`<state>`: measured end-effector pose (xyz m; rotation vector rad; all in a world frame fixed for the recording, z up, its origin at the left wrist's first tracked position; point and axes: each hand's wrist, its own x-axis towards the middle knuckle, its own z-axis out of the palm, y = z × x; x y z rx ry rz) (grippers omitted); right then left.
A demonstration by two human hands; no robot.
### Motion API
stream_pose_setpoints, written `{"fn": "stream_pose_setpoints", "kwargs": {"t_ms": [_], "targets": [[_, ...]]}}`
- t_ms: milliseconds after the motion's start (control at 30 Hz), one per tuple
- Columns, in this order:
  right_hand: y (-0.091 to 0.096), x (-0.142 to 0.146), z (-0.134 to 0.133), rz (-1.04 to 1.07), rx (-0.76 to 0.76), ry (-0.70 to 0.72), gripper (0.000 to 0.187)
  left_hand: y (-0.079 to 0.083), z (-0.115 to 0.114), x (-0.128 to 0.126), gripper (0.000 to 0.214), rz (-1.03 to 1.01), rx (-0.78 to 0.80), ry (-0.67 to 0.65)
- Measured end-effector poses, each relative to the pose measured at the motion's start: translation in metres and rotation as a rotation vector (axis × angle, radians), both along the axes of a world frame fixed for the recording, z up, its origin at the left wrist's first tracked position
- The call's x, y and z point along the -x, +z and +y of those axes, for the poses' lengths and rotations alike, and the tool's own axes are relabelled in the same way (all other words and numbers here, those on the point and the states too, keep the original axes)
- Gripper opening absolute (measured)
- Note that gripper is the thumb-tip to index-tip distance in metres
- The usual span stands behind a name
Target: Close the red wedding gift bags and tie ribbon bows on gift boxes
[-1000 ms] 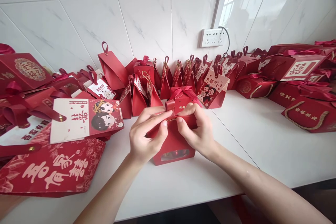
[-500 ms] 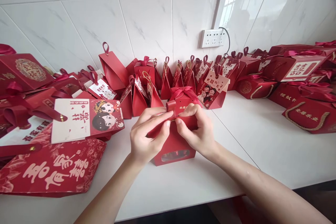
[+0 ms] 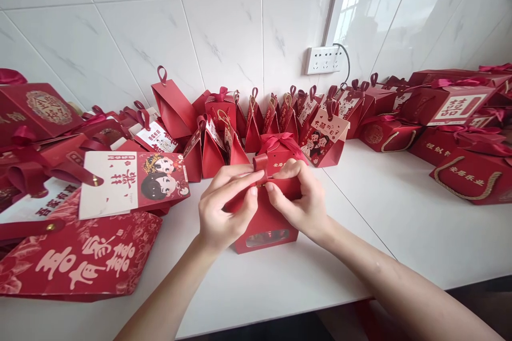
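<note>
A small red gift box (image 3: pixel 266 224) with a clear window low on its front stands on the white counter (image 3: pixel 280 282). My left hand (image 3: pixel 224 213) and my right hand (image 3: pixel 300 200) both pinch its folded top, fingers closed around the red ribbon loop (image 3: pixel 261 162) at the peak. The thumbs nearly meet over the closure. The box's upper half is mostly hidden behind my fingers.
Several red gift boxes and bags crowd the back wall, among them a cartoon-couple box (image 3: pixel 326 138). Flat red bags (image 3: pixel 84 256) and a white-and-red card box (image 3: pixel 132 181) lie at the left. Rope-handled boxes (image 3: pixel 472 176) sit at the right. A wall socket (image 3: pixel 323 58) is on the tiles.
The hands stay on the box top; fingers shift only slightly around the ribbon loop. The view has tilted up a little.
</note>
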<state>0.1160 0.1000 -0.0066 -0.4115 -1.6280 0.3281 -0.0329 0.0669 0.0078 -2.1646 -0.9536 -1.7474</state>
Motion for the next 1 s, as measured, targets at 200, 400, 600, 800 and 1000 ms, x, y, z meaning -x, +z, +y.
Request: {"fn": "stream_pose_setpoints", "kwargs": {"t_ms": [200, 400, 600, 800, 1000], "targets": [[0.0003, 0.0007, 0.0003, 0.002, -0.001, 0.025, 0.017, -0.0006, 0.0004, -0.0002, 0.025, 0.004, -0.003, 0.002], [0.0009, 0.0005, 0.0009, 0.0, -0.013, 0.011, 0.015, -0.0002, -0.0006, 0.0007, 0.024, 0.004, -0.001, 0.027], [0.0002, 0.001, 0.0005, 0.011, -0.013, 0.016, 0.017, -0.0001, -0.0007, 0.0001, 0.024, 0.0, 0.003, 0.019], [0.0004, 0.0004, 0.0005, -0.004, -0.001, 0.016, 0.015, -0.0004, -0.0005, 0.0002, 0.025, -0.005, 0.014, 0.019], [0.0006, -0.0002, 0.0001, 0.003, -0.006, 0.035, 0.014, 0.0003, -0.001, 0.0001, 0.026, -0.009, 0.012, -0.001]]}}
